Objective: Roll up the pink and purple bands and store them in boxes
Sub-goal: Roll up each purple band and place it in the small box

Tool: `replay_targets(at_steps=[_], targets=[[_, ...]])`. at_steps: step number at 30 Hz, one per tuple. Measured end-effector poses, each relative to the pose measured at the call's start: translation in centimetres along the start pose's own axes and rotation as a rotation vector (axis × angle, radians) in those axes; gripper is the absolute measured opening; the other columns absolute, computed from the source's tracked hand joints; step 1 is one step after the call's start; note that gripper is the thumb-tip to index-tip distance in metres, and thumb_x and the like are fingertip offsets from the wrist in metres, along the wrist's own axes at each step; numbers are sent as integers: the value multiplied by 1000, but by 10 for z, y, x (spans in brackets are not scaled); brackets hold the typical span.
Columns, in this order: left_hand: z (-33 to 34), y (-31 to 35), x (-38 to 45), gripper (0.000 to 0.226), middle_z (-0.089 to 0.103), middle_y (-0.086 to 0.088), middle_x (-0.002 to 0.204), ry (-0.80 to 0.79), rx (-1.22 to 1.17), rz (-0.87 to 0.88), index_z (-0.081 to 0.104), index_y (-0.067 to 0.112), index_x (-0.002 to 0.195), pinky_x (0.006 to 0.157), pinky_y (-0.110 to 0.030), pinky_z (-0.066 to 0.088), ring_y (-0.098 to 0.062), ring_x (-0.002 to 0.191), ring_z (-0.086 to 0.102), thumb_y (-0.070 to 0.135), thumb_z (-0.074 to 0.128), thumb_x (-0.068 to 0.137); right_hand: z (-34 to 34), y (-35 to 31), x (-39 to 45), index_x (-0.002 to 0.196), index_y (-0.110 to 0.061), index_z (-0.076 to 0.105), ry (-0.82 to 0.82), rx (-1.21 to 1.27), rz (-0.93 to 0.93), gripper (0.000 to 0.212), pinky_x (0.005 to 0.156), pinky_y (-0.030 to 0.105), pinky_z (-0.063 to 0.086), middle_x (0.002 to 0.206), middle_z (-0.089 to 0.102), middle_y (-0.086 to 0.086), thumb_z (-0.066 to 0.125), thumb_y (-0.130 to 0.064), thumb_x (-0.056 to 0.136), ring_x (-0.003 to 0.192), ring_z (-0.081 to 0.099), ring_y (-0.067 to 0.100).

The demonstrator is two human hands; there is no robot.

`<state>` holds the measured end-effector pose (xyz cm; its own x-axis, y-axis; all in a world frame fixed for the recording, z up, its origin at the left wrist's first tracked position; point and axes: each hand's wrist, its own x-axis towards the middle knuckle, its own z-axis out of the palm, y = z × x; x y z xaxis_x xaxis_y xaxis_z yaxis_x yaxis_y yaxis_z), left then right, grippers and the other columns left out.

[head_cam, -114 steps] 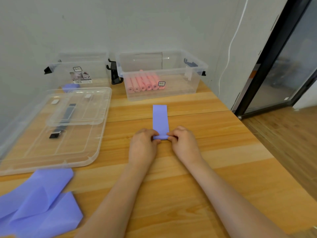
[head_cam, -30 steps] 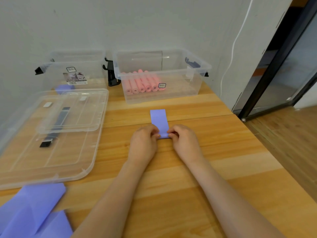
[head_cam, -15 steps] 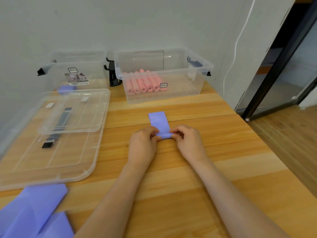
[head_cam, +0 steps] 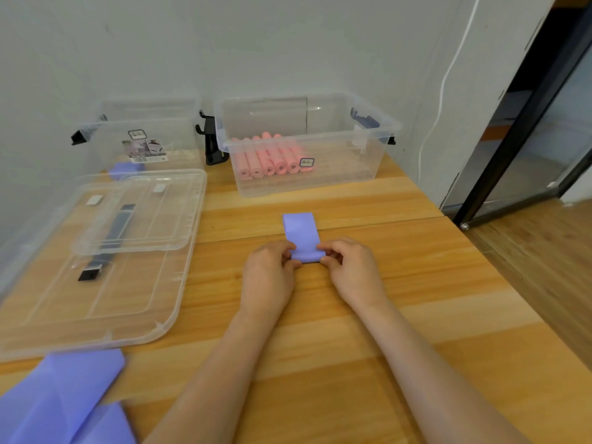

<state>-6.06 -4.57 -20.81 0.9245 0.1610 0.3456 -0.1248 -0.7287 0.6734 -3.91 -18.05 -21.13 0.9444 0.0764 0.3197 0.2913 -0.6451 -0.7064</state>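
Head view, purple band: lies flat near the middle of the wooden table, its near end wound into a roll, its free end pointing toward the far edge.
Head view, left hand: fingers curled, pinching the left end of the roll.
Head view, right hand: fingers curled, pinching the right end of the roll.
Head view, right box: clear, open, at the far edge by the wall; a row of pink rolls lies in its left half.
Head view, left box: clear, open, at the far left corner; a purple roll shows low at its front.
Head view, lids: two clear lids, the smaller stacked on the larger, along the left edge.
Head view, loose purple bands: unrolled, at the near left corner.
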Motion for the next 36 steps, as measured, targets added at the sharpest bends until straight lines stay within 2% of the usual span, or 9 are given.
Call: replay_targets(at_steps=[3,8,12,16,21,26,29,32,36], targets=[[-1,2,-1,22,70,-11,98,11,-6,-9,70,6,101,82,-30,43,-27,91,64,5,66,80,-1,0,0,99,-4,67,5,38,45,20,69,14,36,83,61,1,60,4,82,75,53,12],[1,-1,-2,22,67,-12,96,-9,80,43,71,6,99,81,-35,44,-31,93,60,9,70,78,1,0,0,89,1,68,34,-6,5,11,71,16,35,92,65,12,62,4,80,86,59,23],[2,-1,-3,24,66,-13,91,-2,135,67,72,5,96,79,-41,46,-34,91,59,11,74,73,0,2,-1,97,-1,69,-24,-23,-50,23,76,12,35,97,63,9,66,6,75,89,58,20],[2,1,-4,21,66,-14,93,4,163,54,71,5,98,80,-38,43,-34,94,57,12,70,78,-1,0,0,101,-2,68,-24,3,4,25,70,11,34,94,65,8,62,7,79,79,55,15],[1,1,-4,28,67,-13,99,7,143,39,66,7,110,81,-36,39,-32,96,57,13,65,82,-1,-2,0,92,-1,66,5,55,75,9,66,15,34,89,68,10,61,0,83,76,53,13],[0,2,-4,17,66,-14,88,22,116,48,72,5,94,75,-37,45,-34,86,59,7,68,78,-1,-2,-1,87,0,67,13,34,42,6,66,18,34,89,66,11,65,-2,81,78,56,19],[2,1,-1,13,64,-15,84,37,109,51,73,2,88,72,-40,48,-35,83,60,3,67,77,0,-1,-1,92,-2,68,-43,25,23,18,68,16,38,88,62,7,71,-2,74,75,54,15],[3,-1,2,14,64,-14,85,15,106,80,73,3,90,73,-39,47,-34,85,59,3,65,79,0,-2,1,89,1,68,-38,23,30,16,66,16,35,87,61,10,72,0,73,72,50,14],[4,-3,0,23,62,-12,90,3,120,93,72,4,97,76,-40,47,-32,88,57,6,72,74,1,-2,1,92,2,68,-15,-57,33,16,69,21,35,87,57,8,68,-8,80,79,52,18]])
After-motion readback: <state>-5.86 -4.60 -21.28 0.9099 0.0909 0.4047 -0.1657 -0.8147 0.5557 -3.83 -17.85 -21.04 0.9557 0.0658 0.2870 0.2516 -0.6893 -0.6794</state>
